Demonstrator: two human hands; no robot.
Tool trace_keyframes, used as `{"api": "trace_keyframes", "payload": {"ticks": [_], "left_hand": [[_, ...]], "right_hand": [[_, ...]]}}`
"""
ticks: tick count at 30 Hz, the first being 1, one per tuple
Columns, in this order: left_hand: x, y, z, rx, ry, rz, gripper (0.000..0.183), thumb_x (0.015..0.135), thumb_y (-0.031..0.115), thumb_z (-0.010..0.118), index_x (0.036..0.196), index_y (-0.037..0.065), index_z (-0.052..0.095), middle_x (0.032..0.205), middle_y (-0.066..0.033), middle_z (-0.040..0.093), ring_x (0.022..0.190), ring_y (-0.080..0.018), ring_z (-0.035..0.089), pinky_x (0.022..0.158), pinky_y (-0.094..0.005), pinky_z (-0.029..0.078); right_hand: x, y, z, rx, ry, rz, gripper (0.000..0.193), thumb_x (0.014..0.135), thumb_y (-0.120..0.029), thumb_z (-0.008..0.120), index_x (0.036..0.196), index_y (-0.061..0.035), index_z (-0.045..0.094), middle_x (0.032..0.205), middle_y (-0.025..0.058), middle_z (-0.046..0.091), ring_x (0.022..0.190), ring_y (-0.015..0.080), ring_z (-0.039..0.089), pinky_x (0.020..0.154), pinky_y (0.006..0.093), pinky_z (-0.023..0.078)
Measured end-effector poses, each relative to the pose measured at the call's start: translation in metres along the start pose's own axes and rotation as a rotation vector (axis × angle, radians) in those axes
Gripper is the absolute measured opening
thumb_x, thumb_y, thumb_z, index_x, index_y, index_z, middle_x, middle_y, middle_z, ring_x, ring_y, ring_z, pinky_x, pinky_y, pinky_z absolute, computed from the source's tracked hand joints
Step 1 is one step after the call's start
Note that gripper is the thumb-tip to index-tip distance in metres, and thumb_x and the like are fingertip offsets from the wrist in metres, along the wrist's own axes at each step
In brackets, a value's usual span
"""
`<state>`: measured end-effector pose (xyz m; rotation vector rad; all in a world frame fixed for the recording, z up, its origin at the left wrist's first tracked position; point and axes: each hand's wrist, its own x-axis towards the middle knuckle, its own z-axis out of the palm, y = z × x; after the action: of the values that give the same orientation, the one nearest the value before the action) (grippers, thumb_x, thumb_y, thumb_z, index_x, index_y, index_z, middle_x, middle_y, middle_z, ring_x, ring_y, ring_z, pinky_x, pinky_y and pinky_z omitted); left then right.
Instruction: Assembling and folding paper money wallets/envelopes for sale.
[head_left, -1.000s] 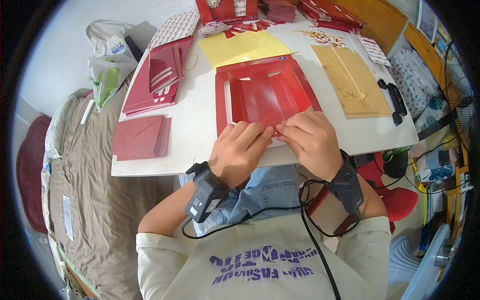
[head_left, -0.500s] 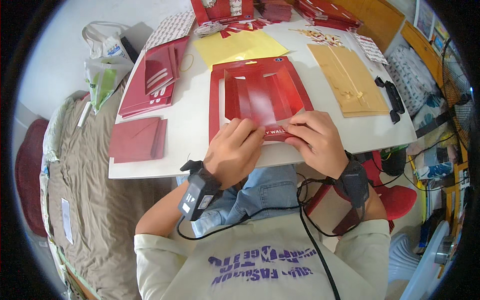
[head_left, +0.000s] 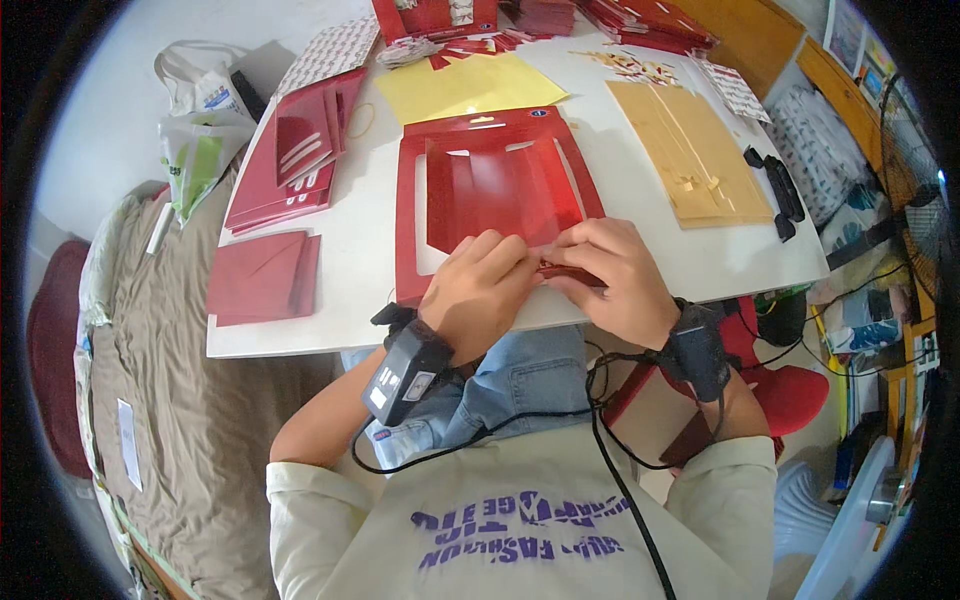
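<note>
A red cardboard box (head_left: 408, 225) with a cut-out window and a hang hole lies at the table's near edge, in front of my body. My left hand (head_left: 480, 290) is closed on the front edge of this box, its fingertips at the middle of the edge. Right beside it, my right hand (head_left: 618, 280) pinches the same front edge, thumb below and fingers above. Both hands almost touch. Folded red panels show inside the window, and the fingers hide part of the front flap.
Red envelopes (head_left: 262, 278) and red folders (head_left: 310, 140) lie on the left of the white table (head_left: 365, 285). Yellow paper (head_left: 470, 85) sits behind the box. On the right are a tan paper stack (head_left: 700, 160), a black clip-like object (head_left: 782, 190) and gold bows (head_left: 640, 65).
The box has shifted slightly left. My hands have come closer together at its front edge, covering the printed strip there.
</note>
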<state>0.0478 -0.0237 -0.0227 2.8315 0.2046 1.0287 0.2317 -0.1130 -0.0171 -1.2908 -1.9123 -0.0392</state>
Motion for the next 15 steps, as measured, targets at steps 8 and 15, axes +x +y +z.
{"api": "trace_keyframes", "payload": {"ticks": [8,15], "left_hand": [[-0.002,0.003,-0.001,0.034,0.019,-0.028,0.022,0.078,0.009,0.067,0.098,0.001,0.064,0.087,-0.0058,0.051,0.079,-0.0225,0.053,0.068,-0.0344,0.044],[0.001,0.005,0.004,0.087,0.019,0.024,0.031,0.073,0.008,0.07,0.101,-0.002,0.065,0.089,-0.0086,0.055,0.078,-0.0251,0.055,0.065,-0.0353,0.042]], "right_hand": [[-0.008,0.008,-0.004,-0.073,-0.002,-0.093,0.017,0.073,-0.008,0.073,0.089,-0.0052,0.068,0.09,0.0037,0.061,0.086,0.0243,0.058,0.082,0.0384,0.042],[-0.011,0.011,0.002,0.057,-0.017,0.031,0.016,0.074,-0.007,0.073,0.089,-0.0034,0.067,0.087,0.0049,0.06,0.086,0.026,0.058,0.081,0.0393,0.043]]}}
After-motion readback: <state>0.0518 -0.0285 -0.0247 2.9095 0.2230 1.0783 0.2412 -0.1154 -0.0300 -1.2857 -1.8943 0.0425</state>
